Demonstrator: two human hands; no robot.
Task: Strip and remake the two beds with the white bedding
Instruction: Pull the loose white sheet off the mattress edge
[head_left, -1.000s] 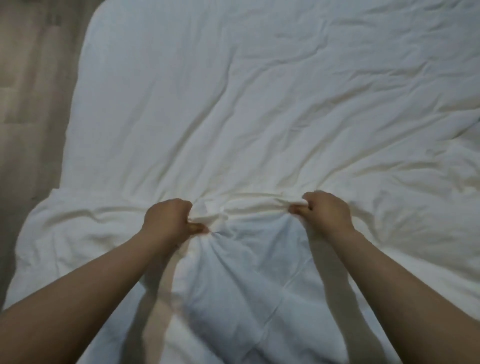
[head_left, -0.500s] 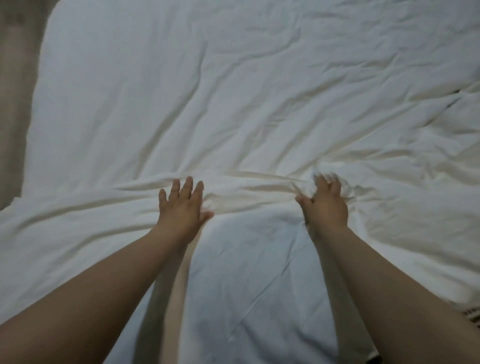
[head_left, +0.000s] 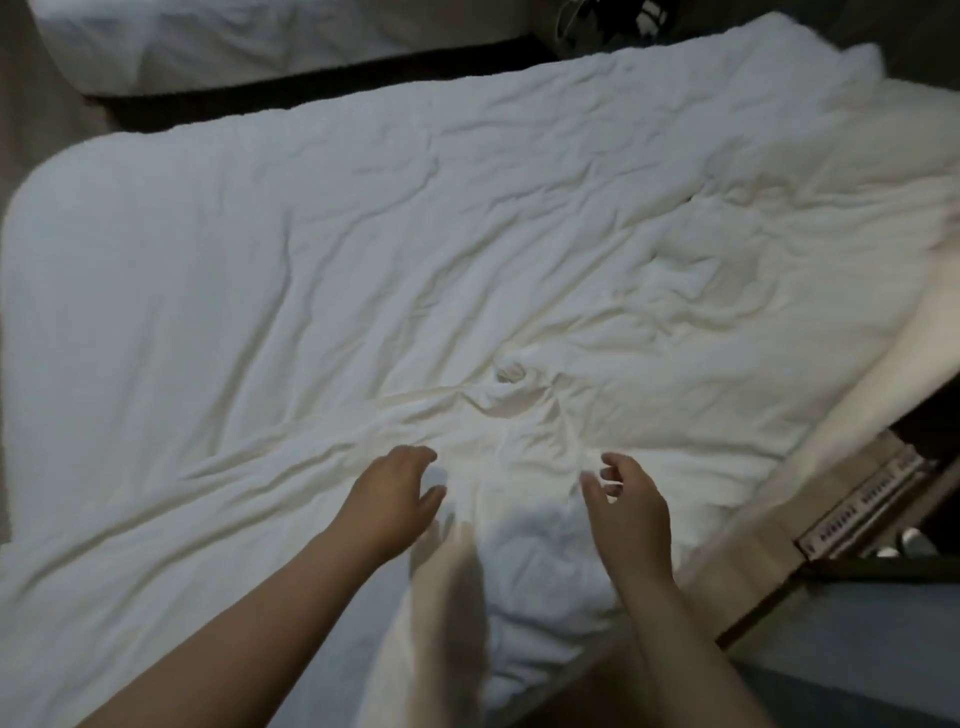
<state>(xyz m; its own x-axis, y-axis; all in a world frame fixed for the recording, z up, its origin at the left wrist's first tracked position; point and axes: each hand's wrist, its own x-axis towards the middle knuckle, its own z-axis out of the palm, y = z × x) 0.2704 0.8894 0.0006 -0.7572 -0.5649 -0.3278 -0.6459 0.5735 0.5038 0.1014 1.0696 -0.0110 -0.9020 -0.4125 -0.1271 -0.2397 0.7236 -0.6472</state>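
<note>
Hovering over the crumpled white fabric duvet (head_left: 363, 260), left hand (head_left: 392, 499) and right hand (head_left: 631, 512) are apart, fingers relaxed, gripping nothing, seemingly poised to smooth it.

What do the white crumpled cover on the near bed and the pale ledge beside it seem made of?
White crumpled cover: soft matt cloth, perhaps cotton; it holds many fine creases. Pale ledge: smooth light wood or laminate, by its flat beige face.
</note>
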